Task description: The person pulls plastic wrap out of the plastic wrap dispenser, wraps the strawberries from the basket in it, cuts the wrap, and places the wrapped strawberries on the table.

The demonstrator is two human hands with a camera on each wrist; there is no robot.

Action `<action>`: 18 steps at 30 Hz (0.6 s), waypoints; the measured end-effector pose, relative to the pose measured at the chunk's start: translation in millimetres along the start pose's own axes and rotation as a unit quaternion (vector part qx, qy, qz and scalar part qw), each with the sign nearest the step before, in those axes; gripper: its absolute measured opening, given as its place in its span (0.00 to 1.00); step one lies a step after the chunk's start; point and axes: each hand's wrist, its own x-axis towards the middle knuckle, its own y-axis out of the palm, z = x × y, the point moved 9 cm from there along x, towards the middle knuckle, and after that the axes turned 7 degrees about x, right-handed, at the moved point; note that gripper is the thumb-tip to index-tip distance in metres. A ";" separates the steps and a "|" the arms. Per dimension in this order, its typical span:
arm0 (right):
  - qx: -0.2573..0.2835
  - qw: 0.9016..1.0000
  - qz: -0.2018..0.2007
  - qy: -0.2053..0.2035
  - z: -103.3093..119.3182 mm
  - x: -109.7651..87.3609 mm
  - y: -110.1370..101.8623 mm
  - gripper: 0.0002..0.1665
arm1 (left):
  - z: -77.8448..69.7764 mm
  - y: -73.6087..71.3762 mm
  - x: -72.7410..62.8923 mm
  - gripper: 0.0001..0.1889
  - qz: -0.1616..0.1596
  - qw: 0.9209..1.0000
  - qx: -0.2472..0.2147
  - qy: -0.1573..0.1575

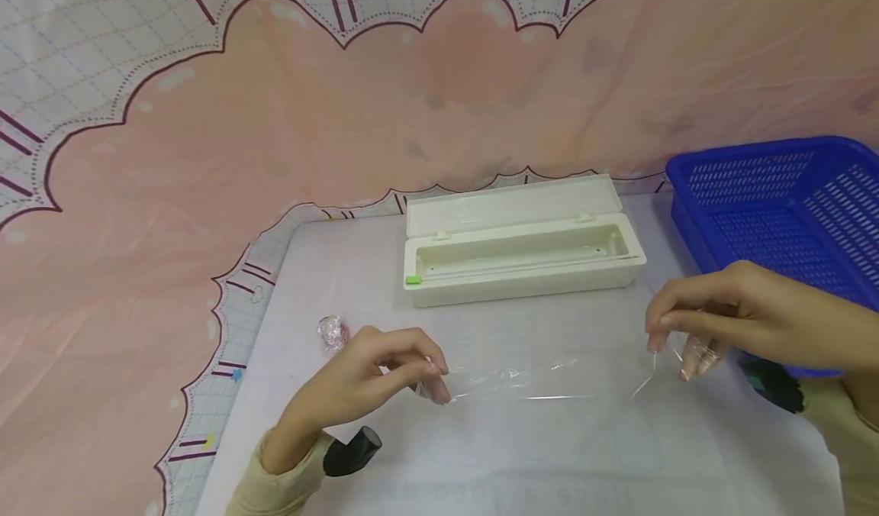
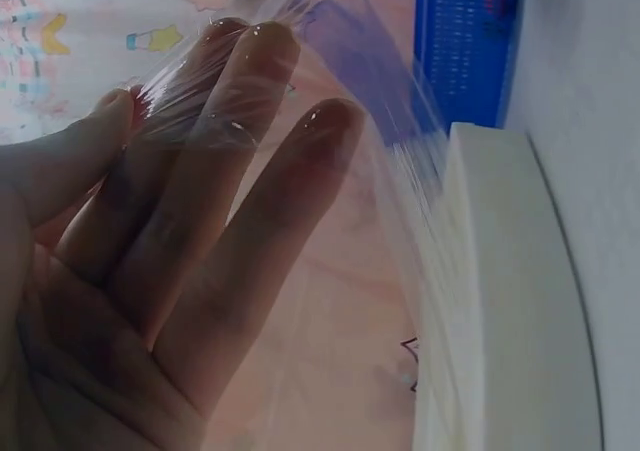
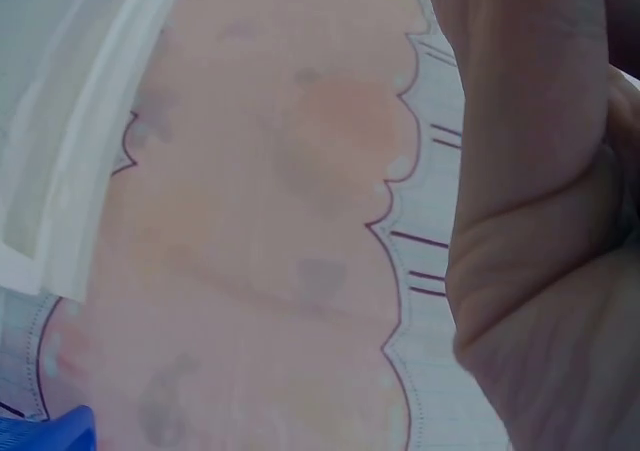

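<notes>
A sheet of clear cling film [image 1: 511, 378] stretches between the two hands above the white table. At its left end, the left hand [image 1: 374, 375] pinches the film between thumb and index finger; in the left wrist view the film [image 2: 230, 101] drapes over the other fingers. The right hand [image 1: 748, 314] pinches the opposite end, with some film hanging about its lower fingers. Beyond the hands stands a long white dispenser box [image 1: 522, 291], its lid [image 1: 515, 204] raised and a green slider [image 1: 413, 279] at the left of its front edge. In the right wrist view the right fingertips are out of frame.
A crumpled ball of clear wrap [image 1: 333, 333] lies on the table [image 1: 330, 256] just beyond the left hand. To the right, a blue plastic basket [image 1: 693, 218] stands close behind the right hand. A pink patterned cloth [image 1: 446, 104] hangs behind the table.
</notes>
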 end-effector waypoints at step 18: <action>0.099 0.989 0.045 0.095 -47.9 2.7 38.5 0.15 | 49.0 34.0 -16.3 0.04 0.038 0.994 -0.043 -0.094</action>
